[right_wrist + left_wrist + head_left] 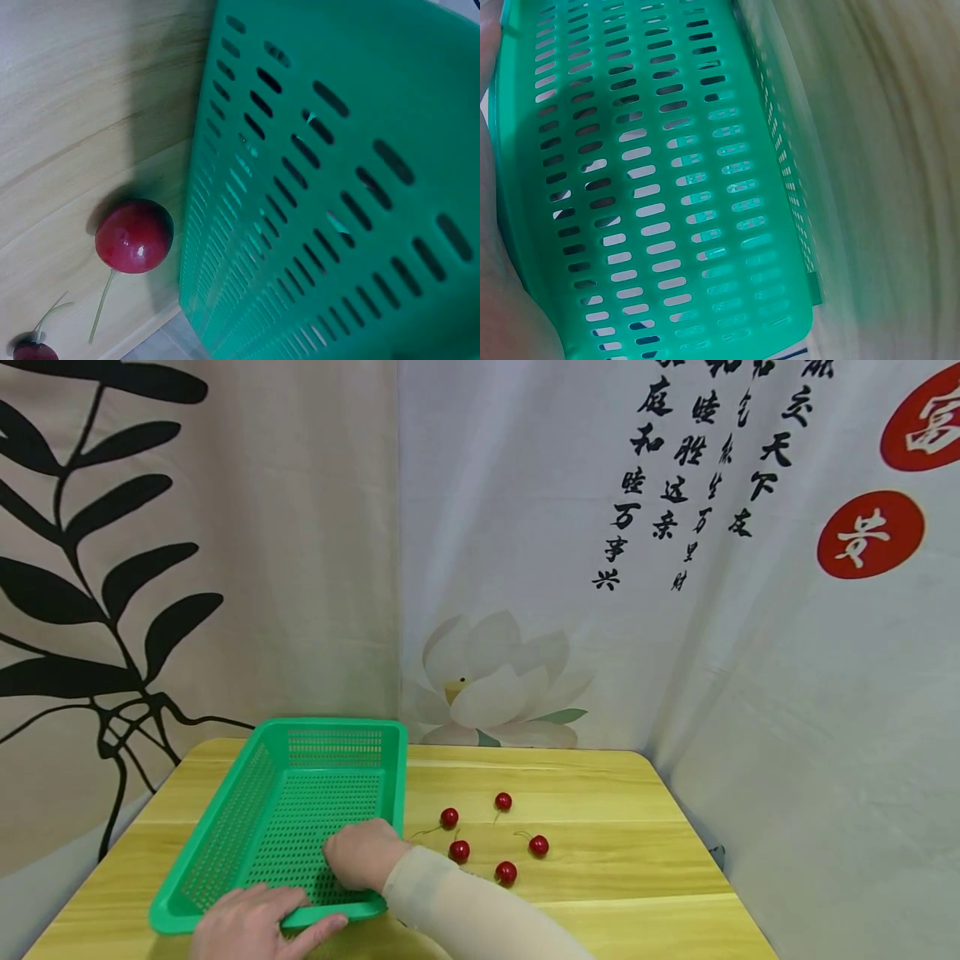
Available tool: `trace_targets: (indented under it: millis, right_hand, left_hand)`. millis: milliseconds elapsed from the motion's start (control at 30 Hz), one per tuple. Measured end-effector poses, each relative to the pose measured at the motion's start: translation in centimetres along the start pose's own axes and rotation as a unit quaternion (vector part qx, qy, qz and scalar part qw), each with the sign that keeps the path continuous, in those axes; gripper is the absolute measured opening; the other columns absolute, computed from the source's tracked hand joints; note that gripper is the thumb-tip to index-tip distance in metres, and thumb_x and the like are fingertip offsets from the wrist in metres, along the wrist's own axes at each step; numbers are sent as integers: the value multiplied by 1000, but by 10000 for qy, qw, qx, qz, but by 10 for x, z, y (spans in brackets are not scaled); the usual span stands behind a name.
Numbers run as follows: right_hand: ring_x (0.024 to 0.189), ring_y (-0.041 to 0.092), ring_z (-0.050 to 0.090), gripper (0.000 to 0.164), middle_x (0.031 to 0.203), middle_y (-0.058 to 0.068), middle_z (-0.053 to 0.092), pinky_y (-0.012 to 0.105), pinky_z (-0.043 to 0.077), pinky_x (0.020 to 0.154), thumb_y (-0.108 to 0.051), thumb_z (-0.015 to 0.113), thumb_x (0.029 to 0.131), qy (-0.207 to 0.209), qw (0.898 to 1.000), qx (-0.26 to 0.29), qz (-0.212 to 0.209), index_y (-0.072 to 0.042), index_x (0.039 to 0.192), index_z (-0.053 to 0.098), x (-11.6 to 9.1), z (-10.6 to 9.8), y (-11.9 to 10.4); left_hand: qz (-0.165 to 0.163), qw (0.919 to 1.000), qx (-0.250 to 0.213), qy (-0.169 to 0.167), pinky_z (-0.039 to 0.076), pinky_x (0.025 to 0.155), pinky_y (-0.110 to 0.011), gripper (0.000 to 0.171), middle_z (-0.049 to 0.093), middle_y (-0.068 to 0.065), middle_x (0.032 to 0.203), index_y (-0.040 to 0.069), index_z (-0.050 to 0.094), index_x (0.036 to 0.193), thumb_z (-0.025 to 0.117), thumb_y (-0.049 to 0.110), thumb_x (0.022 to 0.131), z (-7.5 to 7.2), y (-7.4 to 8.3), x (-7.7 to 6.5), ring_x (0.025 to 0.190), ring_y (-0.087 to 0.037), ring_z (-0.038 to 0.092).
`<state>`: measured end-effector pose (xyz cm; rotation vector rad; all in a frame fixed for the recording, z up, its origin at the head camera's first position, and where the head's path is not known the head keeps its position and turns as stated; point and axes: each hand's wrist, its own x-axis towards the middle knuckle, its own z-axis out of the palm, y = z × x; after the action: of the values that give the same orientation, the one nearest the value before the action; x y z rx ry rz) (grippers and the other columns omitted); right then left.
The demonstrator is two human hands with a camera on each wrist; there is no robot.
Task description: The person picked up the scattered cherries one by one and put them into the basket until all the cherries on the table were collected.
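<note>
A green plastic basket [330, 793] with slotted walls stands on the left part of the table. My left hand [251, 927] grips its near rim, fingers over the top and thumb on the outer side. My right hand [363, 856] reaches over the right rim into the near right corner of the basket. Its fingers are hidden under the back of the hand, so what they hold cannot be seen. Several red cherries with stems, one a cherry [538, 846], lie right of the basket. In the right wrist view a cherry [135, 236] lies close beside the basket wall.
The light wooden table [637, 893] carries everything. Behind it hangs a pale curtain [510, 527] with dark leaves, a flower and writing. The right forearm [480, 902] crosses the front of the table, near the closest cherries.
</note>
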<state>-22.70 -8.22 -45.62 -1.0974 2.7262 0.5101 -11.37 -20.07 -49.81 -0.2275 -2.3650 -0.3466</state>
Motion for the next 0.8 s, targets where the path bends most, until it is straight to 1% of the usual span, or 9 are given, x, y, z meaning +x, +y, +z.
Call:
trace_targets:
  millis: [200,300,400,467,567,667,733,800]
  right_hand:
    - [59,5,49,10,76,-12,60,34,52,53,-36,69,93,44,10000,72,-3,-32,88,61,1,1,0]
    - [61,4,50,8,78,-13,60,33,53,55,-37,68,93,55,9999,129,-11,-33,90,61,1,0,0]
    - [66,3,53,5,83,-15,63,32,54,58,-39,67,93,123,9996,235,-53,-36,94,63,1,-1,2]
    - [71,1,56,8,89,-18,64,31,54,62,-43,67,93,205,9992,327,-105,-39,100,64,0,-2,3]
    - [83,-1,58,21,99,-23,65,29,54,70,-49,66,92,318,9981,491,-191,-44,112,64,-2,-4,6]
    - [91,-2,57,30,106,-26,64,27,52,76,-53,66,90,614,9959,574,-325,-45,119,63,-6,-4,10]
    - [96,-2,56,33,110,-26,63,27,50,82,-54,66,90,937,9930,567,-444,-44,121,62,-12,-5,15]
    - [99,-2,55,34,112,-25,63,26,48,86,-54,65,90,1361,9875,546,-572,-42,122,63,-19,-5,20]
  left_hand:
    - [-7,10000,-3,38,21,37,-24,50,23,21,47,41,37,55,71,76,66,1,-1,0,40,-3,24]
    - [-23,10000,-8,36,20,37,-24,52,22,20,47,40,35,55,72,76,66,0,-1,0,40,-3,23]
    - [-43,10000,-12,17,20,37,-24,52,22,20,47,40,35,55,72,75,67,-1,0,0,40,-3,23]
    - [-65,10000,24,0,20,37,-23,52,22,20,46,41,35,54,71,76,67,-1,0,0,40,-3,23]
    - [-81,10000,47,0,19,37,-23,51,22,20,46,41,36,55,70,77,67,0,0,0,39,-3,23]
    - [-41,10000,41,-3,19,36,-23,50,23,20,46,41,37,55,70,77,67,1,-2,0,39,-2,23]
    - [22,10000,-9,24,19,36,-23,50,23,20,46,41,38,55,71,76,67,1,-2,-1,39,-2,23]
    - [67,10000,-11,25,19,36,-22,50,23,21,46,41,37,55,71,76,67,2,-3,-1,39,-2,23]
